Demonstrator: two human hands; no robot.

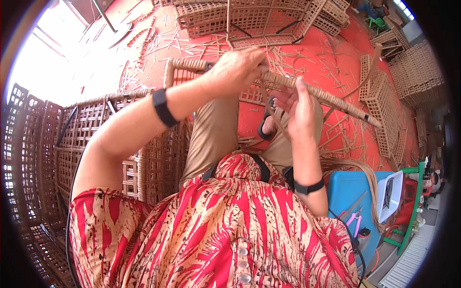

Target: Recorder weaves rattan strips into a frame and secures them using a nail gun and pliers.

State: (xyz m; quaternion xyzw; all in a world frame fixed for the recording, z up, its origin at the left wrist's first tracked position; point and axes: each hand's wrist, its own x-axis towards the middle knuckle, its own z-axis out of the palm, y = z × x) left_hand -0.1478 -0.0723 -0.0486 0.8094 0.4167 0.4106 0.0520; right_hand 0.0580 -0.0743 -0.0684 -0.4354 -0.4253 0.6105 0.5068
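A long frame bar wound with tan wicker strip slants across my lap, running from upper left to lower right. My left hand is closed over the bar, at the spot where a loose wicker strip leaves the winding; its fingertips are partly hidden. Below the bar, my right hand is open, fingers and thumb apart. The loose strip hangs down in front of its palm. At its left end the bar meets a wrapped corner of the frame.
Woven baskets stand at the back, with more woven panels on the left and stacked baskets on the right. Strip scraps litter the red floor. A blue stool at lower right carries pliers and a white tray.
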